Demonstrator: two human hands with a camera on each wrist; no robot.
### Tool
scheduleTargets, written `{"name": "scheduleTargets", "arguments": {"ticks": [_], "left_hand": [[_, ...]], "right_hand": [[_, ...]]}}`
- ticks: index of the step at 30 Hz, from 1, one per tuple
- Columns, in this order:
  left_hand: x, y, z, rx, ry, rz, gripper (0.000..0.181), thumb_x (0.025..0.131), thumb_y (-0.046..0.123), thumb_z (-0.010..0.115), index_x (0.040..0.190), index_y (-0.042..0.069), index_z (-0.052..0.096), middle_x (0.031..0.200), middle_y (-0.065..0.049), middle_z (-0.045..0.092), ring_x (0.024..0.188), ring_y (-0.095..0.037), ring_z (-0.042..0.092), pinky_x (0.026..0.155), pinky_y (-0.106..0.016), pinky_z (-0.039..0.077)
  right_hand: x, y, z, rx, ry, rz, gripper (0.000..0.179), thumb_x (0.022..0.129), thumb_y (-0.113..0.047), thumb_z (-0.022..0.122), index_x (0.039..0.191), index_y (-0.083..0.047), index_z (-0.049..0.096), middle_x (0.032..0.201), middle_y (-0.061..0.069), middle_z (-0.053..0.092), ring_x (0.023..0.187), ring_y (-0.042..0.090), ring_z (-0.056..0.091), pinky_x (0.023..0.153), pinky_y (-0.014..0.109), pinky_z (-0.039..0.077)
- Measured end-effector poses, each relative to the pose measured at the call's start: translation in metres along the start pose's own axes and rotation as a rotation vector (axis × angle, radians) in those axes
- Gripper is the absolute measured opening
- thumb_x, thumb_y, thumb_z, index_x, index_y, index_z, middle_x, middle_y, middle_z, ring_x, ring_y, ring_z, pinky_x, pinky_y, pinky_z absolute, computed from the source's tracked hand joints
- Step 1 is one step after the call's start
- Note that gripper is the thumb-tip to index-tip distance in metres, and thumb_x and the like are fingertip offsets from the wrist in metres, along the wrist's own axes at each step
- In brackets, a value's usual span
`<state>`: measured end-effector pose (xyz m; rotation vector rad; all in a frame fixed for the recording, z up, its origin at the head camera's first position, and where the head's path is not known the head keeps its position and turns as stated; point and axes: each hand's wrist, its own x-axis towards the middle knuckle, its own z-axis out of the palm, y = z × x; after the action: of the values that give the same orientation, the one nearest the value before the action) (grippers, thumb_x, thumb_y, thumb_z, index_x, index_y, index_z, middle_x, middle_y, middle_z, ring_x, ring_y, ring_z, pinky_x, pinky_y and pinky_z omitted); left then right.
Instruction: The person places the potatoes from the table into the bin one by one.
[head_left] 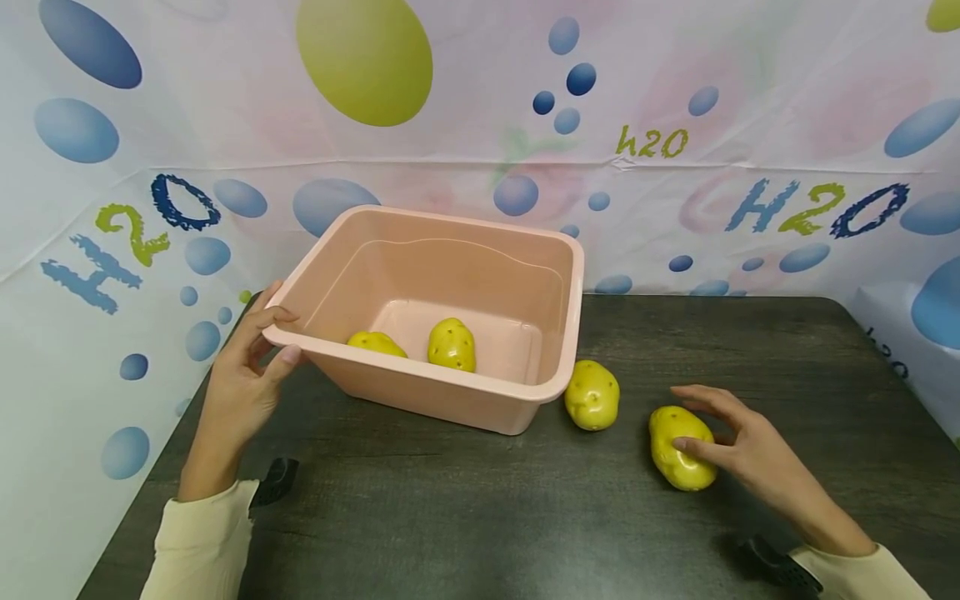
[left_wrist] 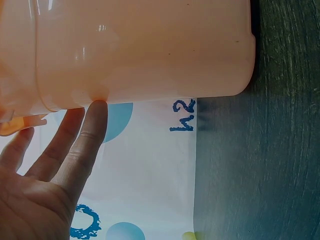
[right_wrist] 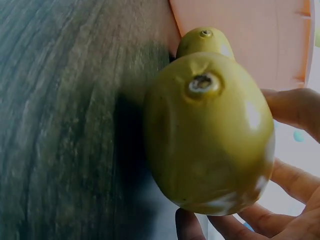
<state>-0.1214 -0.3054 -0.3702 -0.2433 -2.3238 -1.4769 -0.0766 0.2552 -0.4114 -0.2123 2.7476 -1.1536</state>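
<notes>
We saw the left hand [head_left: 243, 371] gripping the left rim of the bin [head_left: 427, 398], thumb and fingers bent over it. Inside the bin we saw a first potato [head_left: 377, 342], then a second potato [head_left: 452, 344] nearer its middle. A third potato [head_left: 592, 396] sat just right of the bin, and farther right our right hand [head_left: 757, 454] held a fourth potato [head_left: 666, 454] between thumb and fingers.

A white backdrop [head_left: 480, 92], printed with blue and yellow-green ovals [head_left: 366, 58] and "H2O" lettering [head_left: 813, 208], rises behind the dark wood-grain worktop [head_left: 420, 508] and along both sides. A horizontal crease [head_left: 465, 162] crosses it; a pale sheen [head_left: 525, 554] lies on the worktop's near part.
</notes>
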Motion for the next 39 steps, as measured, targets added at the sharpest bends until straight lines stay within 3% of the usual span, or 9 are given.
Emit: {"name": "scheduleTargets", "arguments": {"ticks": [1, 5, 8, 14, 17, 23, 26, 31, 39], "left_hand": [[0.000, 0.000, 0.000, 0.000, 0.000, 0.000, 0.037, 0.100, 0.001, 0.065, 0.137, -0.002, 0.057, 0.171, 0.003, 0.033, 0.141, -0.049, 0.046, 0.086, -0.011, 0.054], [0.000, 0.000, 0.001, -0.002, -0.003, -0.003, 0.038, 0.101, 0.000, 0.065, 0.137, -0.002, 0.056, 0.172, 0.002, 0.033, 0.140, -0.048, 0.047, 0.086, -0.011, 0.055], [0.000, -0.001, 0.001, -0.005, -0.007, -0.002, 0.038, 0.100, 0.000, 0.065, 0.138, -0.001, 0.056, 0.172, 0.002, 0.032, 0.139, -0.049, 0.047, 0.085, -0.011, 0.055], [0.001, 0.000, 0.002, -0.021, -0.013, -0.002, 0.038, 0.100, 0.000, 0.065, 0.138, -0.001, 0.056, 0.172, 0.001, 0.032, 0.141, -0.052, 0.045, 0.086, -0.011, 0.055], [0.001, 0.000, 0.002, -0.023, -0.013, -0.003, 0.038, 0.100, 0.000, 0.064, 0.138, -0.001, 0.056, 0.172, 0.001, 0.032, 0.140, -0.052, 0.045, 0.086, -0.012, 0.055], [0.002, 0.000, 0.001, -0.008, -0.003, -0.008, 0.040, 0.100, 0.001, 0.066, 0.139, 0.000, 0.057, 0.172, 0.001, 0.033, 0.140, -0.051, 0.046, 0.085, -0.011, 0.054], [0.001, -0.002, 0.000, -0.002, -0.004, -0.009, 0.041, 0.100, 0.001, 0.066, 0.140, 0.001, 0.057, 0.172, 0.000, 0.032, 0.139, -0.046, 0.048, 0.085, -0.010, 0.054], [0.000, -0.003, 0.000, 0.014, -0.007, -0.013, 0.041, 0.100, 0.003, 0.066, 0.140, 0.001, 0.057, 0.172, 0.000, 0.031, 0.138, -0.042, 0.050, 0.085, -0.010, 0.054], [0.000, -0.003, 0.000, 0.008, -0.005, -0.020, 0.040, 0.100, 0.003, 0.066, 0.139, 0.001, 0.056, 0.172, 0.002, 0.031, 0.137, -0.047, 0.049, 0.084, -0.010, 0.054]], "right_hand": [[0.000, -0.001, 0.001, -0.003, 0.002, -0.009, 0.062, 0.099, -0.024, 0.074, 0.154, -0.009, 0.048, 0.154, 0.020, 0.046, 0.132, 0.045, 0.051, 0.098, 0.067, 0.051], [0.001, -0.006, 0.006, -0.023, 0.006, -0.043, 0.063, 0.097, -0.023, 0.077, 0.152, -0.006, 0.050, 0.155, 0.024, 0.044, 0.132, 0.046, 0.049, 0.095, 0.062, 0.054], [0.001, -0.009, 0.010, -0.049, 0.017, -0.067, 0.065, 0.094, -0.022, 0.080, 0.150, -0.007, 0.052, 0.155, 0.024, 0.045, 0.131, 0.045, 0.050, 0.090, 0.053, 0.056], [0.000, -0.006, 0.018, -0.099, 0.045, -0.102, 0.069, 0.088, -0.014, 0.085, 0.149, -0.007, 0.053, 0.150, 0.025, 0.047, 0.113, 0.041, 0.059, 0.071, 0.032, 0.052], [-0.001, -0.004, 0.020, -0.117, 0.070, -0.111, 0.070, 0.086, -0.010, 0.086, 0.148, -0.006, 0.054, 0.147, 0.026, 0.049, 0.110, 0.042, 0.060, 0.068, 0.032, 0.054], [0.001, -0.002, 0.018, -0.150, 0.118, -0.147, 0.071, 0.083, -0.007, 0.088, 0.146, -0.003, 0.055, 0.145, 0.029, 0.049, 0.113, 0.052, 0.059, 0.072, 0.048, 0.057], [0.002, -0.002, 0.017, -0.168, 0.121, -0.142, 0.068, 0.084, -0.008, 0.087, 0.145, -0.003, 0.057, 0.144, 0.028, 0.051, 0.113, 0.051, 0.059, 0.072, 0.049, 0.057], [0.005, -0.003, 0.014, -0.182, 0.112, -0.135, 0.062, 0.086, -0.010, 0.086, 0.142, -0.004, 0.060, 0.142, 0.026, 0.054, 0.110, 0.047, 0.061, 0.071, 0.044, 0.056], [0.008, -0.007, 0.007, -0.174, 0.112, -0.158, 0.055, 0.088, -0.013, 0.085, 0.139, -0.007, 0.063, 0.141, 0.023, 0.057, 0.107, 0.042, 0.064, 0.066, 0.029, 0.053]]}}
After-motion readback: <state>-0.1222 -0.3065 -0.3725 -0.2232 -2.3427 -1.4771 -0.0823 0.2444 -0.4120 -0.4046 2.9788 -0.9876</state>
